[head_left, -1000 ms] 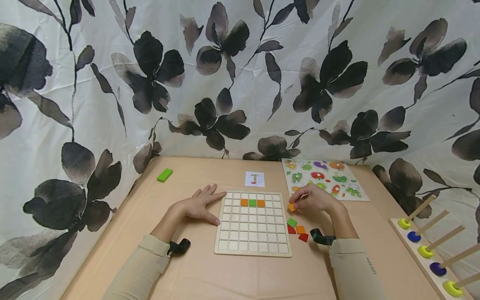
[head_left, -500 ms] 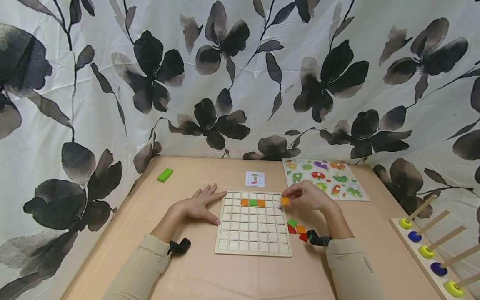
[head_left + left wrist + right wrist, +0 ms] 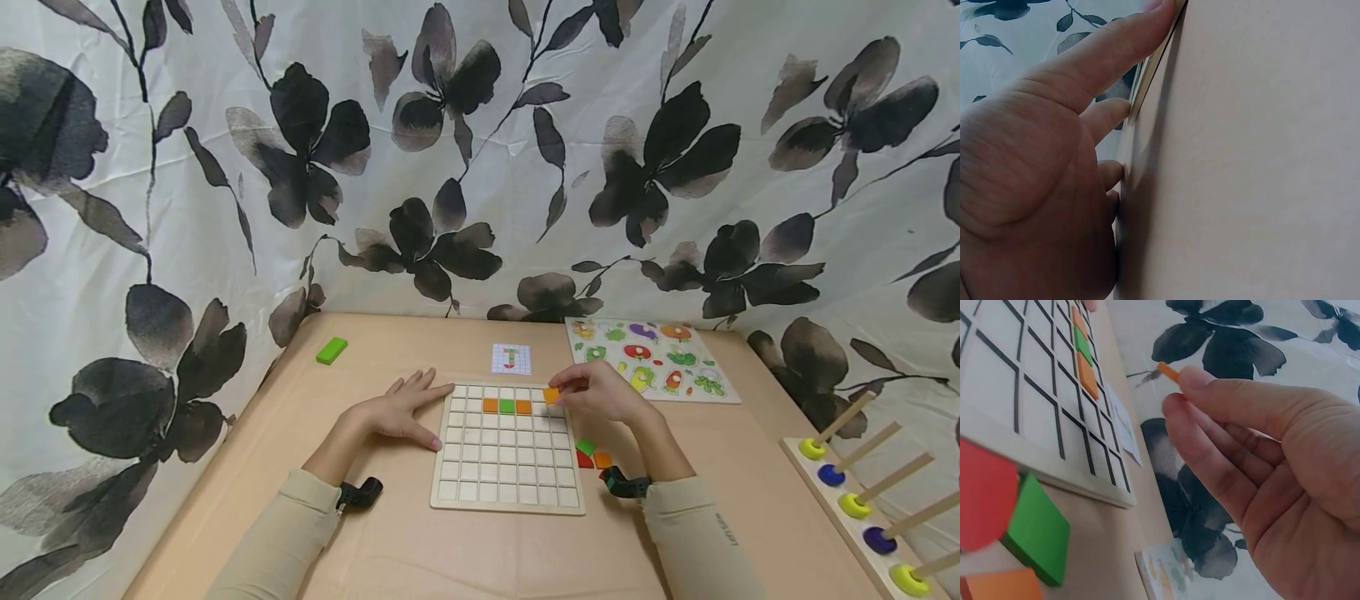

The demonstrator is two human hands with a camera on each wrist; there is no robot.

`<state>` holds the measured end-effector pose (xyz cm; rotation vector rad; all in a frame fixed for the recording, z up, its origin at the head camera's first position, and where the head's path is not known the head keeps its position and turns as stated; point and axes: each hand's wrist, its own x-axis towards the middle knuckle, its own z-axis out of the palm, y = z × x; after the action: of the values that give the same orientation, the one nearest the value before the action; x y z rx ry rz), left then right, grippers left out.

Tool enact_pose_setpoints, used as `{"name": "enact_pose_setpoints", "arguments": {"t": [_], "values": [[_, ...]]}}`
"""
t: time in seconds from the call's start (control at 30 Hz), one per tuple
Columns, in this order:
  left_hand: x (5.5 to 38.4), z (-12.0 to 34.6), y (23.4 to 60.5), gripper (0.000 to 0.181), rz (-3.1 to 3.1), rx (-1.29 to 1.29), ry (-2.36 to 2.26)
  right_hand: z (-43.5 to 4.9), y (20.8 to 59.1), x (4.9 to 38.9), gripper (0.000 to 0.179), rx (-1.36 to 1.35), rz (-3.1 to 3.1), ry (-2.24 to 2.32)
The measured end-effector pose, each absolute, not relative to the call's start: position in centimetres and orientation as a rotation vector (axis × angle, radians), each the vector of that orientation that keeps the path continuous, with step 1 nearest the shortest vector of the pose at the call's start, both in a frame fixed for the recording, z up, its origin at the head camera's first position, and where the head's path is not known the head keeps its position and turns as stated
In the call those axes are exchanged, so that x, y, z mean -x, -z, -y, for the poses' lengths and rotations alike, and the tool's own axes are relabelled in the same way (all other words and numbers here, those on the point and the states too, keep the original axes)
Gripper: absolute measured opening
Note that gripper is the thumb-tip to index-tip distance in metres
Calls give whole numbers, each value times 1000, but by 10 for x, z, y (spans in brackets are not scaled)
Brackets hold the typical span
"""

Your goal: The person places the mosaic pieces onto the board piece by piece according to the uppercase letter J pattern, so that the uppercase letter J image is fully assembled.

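Right hand (image 3: 602,393): 1 thin orange square (image 3: 551,395)

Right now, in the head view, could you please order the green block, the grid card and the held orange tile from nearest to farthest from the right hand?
1. Held orange tile: pinched in the right hand.
2. Grid card: leftward, just beyond the board.
3. Green block: farthest left, past the left hand.

On my right I see a pegged stand (image 3: 842,490) with yellow rings (image 3: 853,505) and blue rings (image 3: 879,540); ahead, a vegetable-picture board (image 3: 658,354), floral cloth (image 3: 555,167) behind; left, a green block (image 3: 332,351).
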<state>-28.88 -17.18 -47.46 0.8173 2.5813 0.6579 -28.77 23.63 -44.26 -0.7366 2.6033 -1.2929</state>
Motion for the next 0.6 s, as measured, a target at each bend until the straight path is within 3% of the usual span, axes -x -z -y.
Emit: {"name": "enact_pose_setpoints", "arguments": {"t": [0.6], "values": [[286, 171, 473, 107, -2578, -810, -667, -201, 450, 281, 22, 684, -2617, 1323]]}}
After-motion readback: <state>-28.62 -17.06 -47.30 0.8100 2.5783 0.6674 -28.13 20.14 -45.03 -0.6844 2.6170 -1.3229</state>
